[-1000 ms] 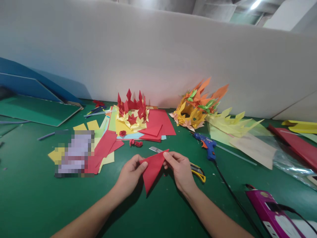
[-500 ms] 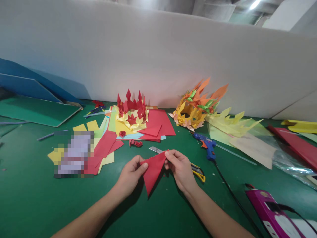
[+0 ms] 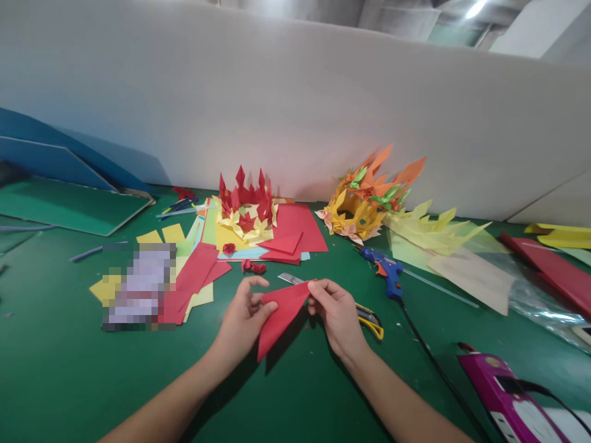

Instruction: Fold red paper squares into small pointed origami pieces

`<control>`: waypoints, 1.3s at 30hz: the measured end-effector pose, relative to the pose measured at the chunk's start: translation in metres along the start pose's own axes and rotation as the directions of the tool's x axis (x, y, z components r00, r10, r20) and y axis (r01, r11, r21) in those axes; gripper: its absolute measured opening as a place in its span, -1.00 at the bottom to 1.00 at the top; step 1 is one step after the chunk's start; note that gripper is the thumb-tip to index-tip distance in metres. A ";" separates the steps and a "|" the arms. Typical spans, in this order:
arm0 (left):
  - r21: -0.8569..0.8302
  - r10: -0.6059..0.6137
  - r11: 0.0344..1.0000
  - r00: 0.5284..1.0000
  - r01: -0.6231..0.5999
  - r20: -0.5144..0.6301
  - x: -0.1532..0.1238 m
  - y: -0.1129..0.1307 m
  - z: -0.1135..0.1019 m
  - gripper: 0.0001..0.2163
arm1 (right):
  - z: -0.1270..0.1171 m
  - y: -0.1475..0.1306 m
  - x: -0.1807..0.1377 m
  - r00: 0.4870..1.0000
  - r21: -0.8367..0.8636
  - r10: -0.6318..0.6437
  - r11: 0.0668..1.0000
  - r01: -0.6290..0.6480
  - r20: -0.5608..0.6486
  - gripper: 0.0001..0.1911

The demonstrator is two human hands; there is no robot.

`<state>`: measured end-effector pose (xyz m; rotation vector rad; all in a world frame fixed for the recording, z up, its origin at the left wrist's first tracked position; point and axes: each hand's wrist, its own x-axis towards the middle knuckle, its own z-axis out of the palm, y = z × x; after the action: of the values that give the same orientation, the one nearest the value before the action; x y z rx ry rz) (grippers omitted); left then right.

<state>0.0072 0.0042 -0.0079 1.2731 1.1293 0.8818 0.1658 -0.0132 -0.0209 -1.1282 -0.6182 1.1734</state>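
A folded red paper triangle (image 3: 281, 317) is held above the green tabletop, one point hanging down toward me. My left hand (image 3: 242, 317) has its thumb on the left corner, with the index finger raised off the paper and other fingers behind it. Between thumb and fingertips, my right hand (image 3: 339, 314) pinches the top right corner. Under and behind that hand lies a utility knife (image 3: 372, 324), its blade showing past the paper and its middle hidden. Small twisted red paper pieces (image 3: 253, 266) sit just beyond the left hand.
A red and yellow paper crown (image 3: 247, 206) stands on coloured sheets. Orange and yellow crowns (image 3: 355, 212) are to its right. A blue glue gun (image 3: 390, 274) trails its cord toward a purple power strip (image 3: 503, 394). A pixelated object (image 3: 143, 286) lies left on red and yellow paper.
The paper triangle's lower point has swung left and slightly up. My left index finger has lifted from the paper's edge, while my right hand stays nearly in place.
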 end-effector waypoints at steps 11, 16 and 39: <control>0.327 0.319 0.890 0.947 -0.316 0.049 -0.002 0.000 -0.006 -0.77 | -0.002 -0.012 0.004 0.985 0.080 -0.058 0.994 0.071 -0.161 -0.68; 0.289 0.395 0.881 0.919 -0.374 -0.015 0.001 -0.004 -0.007 -0.79 | -0.001 -0.010 -0.001 0.998 -0.076 -0.062 0.995 0.061 -0.005 -0.56; 0.148 0.162 0.973 0.982 -0.176 0.101 -0.003 0.000 -0.003 -0.85 | 0.002 0.001 -0.009 0.917 -0.521 -0.039 0.813 0.260 0.398 -0.68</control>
<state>0.0039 0.0025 -0.0072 1.5416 1.0472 0.8660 0.1605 -0.0211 -0.0191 -1.3233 -1.4027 1.0958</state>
